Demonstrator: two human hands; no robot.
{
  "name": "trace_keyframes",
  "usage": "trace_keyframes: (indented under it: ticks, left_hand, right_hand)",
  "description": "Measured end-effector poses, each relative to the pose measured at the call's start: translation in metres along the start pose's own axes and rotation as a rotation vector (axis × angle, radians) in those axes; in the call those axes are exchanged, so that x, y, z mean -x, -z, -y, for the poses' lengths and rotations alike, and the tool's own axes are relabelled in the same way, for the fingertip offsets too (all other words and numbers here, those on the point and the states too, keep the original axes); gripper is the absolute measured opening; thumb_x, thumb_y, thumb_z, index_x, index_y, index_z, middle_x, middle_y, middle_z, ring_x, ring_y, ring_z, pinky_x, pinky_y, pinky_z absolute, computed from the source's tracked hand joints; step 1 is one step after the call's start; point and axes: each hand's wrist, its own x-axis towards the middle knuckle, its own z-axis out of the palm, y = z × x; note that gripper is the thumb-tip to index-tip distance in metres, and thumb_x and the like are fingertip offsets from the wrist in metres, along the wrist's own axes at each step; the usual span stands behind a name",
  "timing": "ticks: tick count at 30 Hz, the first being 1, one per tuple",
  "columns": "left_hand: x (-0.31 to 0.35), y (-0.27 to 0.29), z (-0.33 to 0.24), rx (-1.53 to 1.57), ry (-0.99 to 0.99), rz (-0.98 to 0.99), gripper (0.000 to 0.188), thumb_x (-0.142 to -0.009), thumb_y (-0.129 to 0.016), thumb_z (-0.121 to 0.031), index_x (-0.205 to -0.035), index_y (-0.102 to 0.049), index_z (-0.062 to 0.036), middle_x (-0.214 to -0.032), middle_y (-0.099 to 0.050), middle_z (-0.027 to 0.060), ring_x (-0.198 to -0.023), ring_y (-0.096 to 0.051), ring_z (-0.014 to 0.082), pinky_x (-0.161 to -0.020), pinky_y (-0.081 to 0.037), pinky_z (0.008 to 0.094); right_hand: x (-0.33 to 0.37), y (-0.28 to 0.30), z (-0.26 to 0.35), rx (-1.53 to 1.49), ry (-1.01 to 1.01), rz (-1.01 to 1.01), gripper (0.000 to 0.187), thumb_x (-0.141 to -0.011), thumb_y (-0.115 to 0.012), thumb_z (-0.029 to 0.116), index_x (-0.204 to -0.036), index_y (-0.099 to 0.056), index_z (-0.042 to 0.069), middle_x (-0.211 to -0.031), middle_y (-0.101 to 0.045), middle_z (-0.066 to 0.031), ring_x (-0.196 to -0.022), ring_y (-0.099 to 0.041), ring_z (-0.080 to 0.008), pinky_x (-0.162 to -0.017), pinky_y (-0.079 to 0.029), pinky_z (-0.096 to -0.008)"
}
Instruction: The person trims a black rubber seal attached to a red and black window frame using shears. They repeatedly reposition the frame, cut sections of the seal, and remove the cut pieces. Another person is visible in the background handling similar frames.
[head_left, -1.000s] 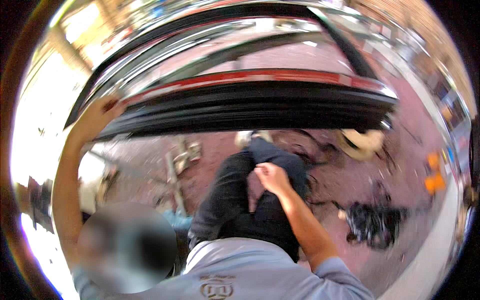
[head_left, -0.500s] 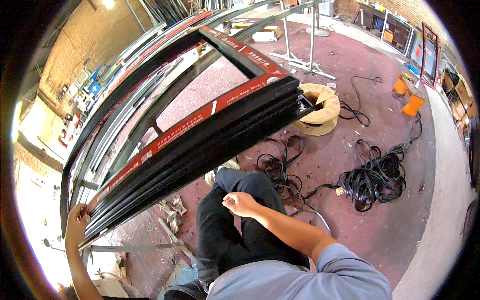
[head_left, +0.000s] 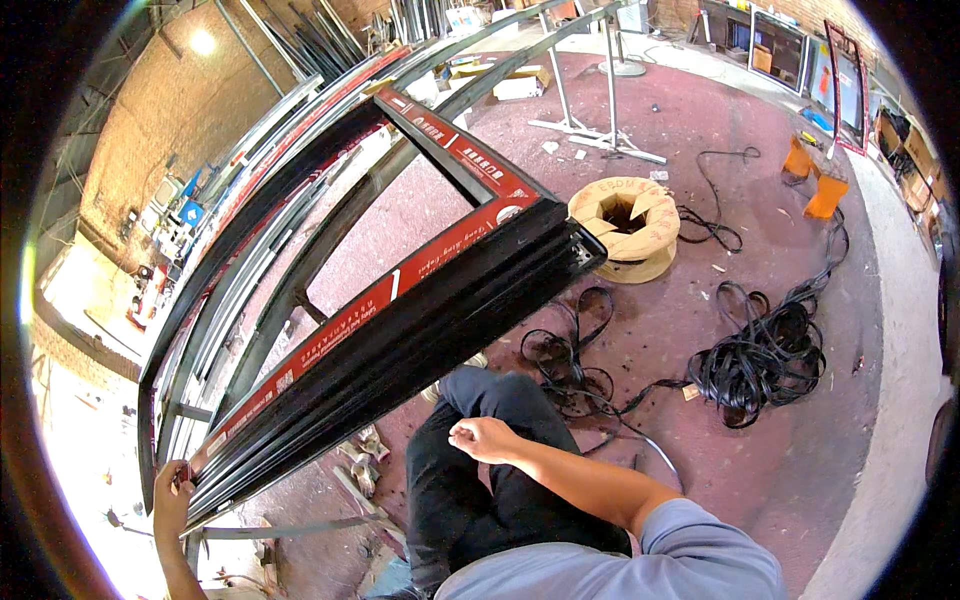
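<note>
In the head view, a dark window or door frame (head_left: 400, 330) slants across the middle and left, raised above the floor (head_left: 560, 450). It appears to rest on metal rails (head_left: 290, 270), probably so that its edges can be reached at working height. Red printed film covers its upper face, likely to guard the finish.

The left hand (head_left: 175, 488) is at the frame's near left corner, fingers curled. That would suit steadying the corner, but something dark red shows between thumb and fingers, and I cannot tell whether it is a small held object or part of the frame, nor how firm the contact is. The right hand (head_left: 483, 438) is loosely closed above the dark trousers (head_left: 470, 510), apart from the frame; nothing shows in it, though its palm is hidden.

To the right, a paper-wrapped spool (head_left: 648, 215) lies flat on the floor, partly behind the frame's right corner. A heap of black strip (head_left: 765, 360) lies nearer and farther right, presumably put down there for slack; lengths trail left toward the frame and far toward orange stands (head_left: 828, 195). How the strands connect is lost in the tangle. Glare washes out the left edge, and the left forearm is cut off below.
</note>
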Motion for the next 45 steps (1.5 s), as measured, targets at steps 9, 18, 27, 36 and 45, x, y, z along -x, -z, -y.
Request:
trace_keyframes:
  ticks: [9,18,27,36,45]
  left_hand:
    - [0.006,0.009,0.031,-0.01,0.056,0.008,0.031,-0.077,-0.056,-0.002,-0.108,-0.059,0.0016,-0.091,-0.055,0.0045,-0.084,-0.051,0.015,-0.081,-0.041,0.0266]
    - [0.013,-0.006,0.012,0.019,-0.029,-0.135,0.041,-0.085,-0.068,-0.027,-0.114,-0.059,0.0011,-0.104,-0.058,0.0083,-0.097,-0.054,0.0195,-0.093,-0.042,0.0326]
    - [-0.013,-0.076,-0.14,-0.044,-0.44,-0.361,0.071,-0.094,-0.047,-0.064,-0.108,-0.06,0.0044,-0.086,-0.056,0.0188,-0.078,-0.057,0.0353,-0.071,-0.045,0.0407]
    - [-0.03,-0.1,-0.174,-0.292,-0.672,-0.652,0.067,-0.084,-0.062,-0.062,-0.098,-0.061,0.003,-0.083,-0.06,0.0185,-0.075,-0.061,0.0389,-0.069,-0.05,0.044]
    - [-0.019,-0.081,-0.097,-0.28,-0.624,-0.601,0.082,-0.076,-0.056,-0.08,-0.095,-0.062,-0.0007,-0.079,-0.06,0.0156,-0.071,-0.062,0.0371,-0.066,-0.05,0.0434]
  right_hand:
    - [-0.001,0.003,-0.006,-0.008,-0.009,0.028,0.037,-0.095,-0.06,0.038,-0.109,-0.068,0.005,-0.105,-0.072,-0.0161,-0.101,-0.068,-0.0317,-0.088,-0.052,-0.0397]
    - [-0.008,-0.007,-0.001,0.038,0.006,0.081,0.037,-0.095,-0.06,0.039,-0.109,-0.068,0.006,-0.103,-0.072,-0.0151,-0.098,-0.068,-0.0319,-0.085,-0.053,-0.0409]
    - [0.001,-0.007,0.002,0.082,-0.017,0.038,0.037,-0.095,-0.06,0.037,-0.109,-0.067,0.004,-0.104,-0.072,-0.0155,-0.097,-0.069,-0.0322,-0.085,-0.053,-0.0411]
    - [0.002,-0.019,0.005,0.186,0.011,0.019,0.035,-0.092,-0.062,0.035,-0.11,-0.068,0.005,-0.101,-0.073,-0.012,-0.093,-0.07,-0.0296,-0.082,-0.054,-0.0385]
    - [0.008,-0.016,-0.003,0.141,0.01,0.006,0.036,-0.094,-0.062,0.035,-0.114,-0.068,0.006,-0.107,-0.072,-0.0147,-0.099,-0.069,-0.0311,-0.085,-0.054,-0.0397]
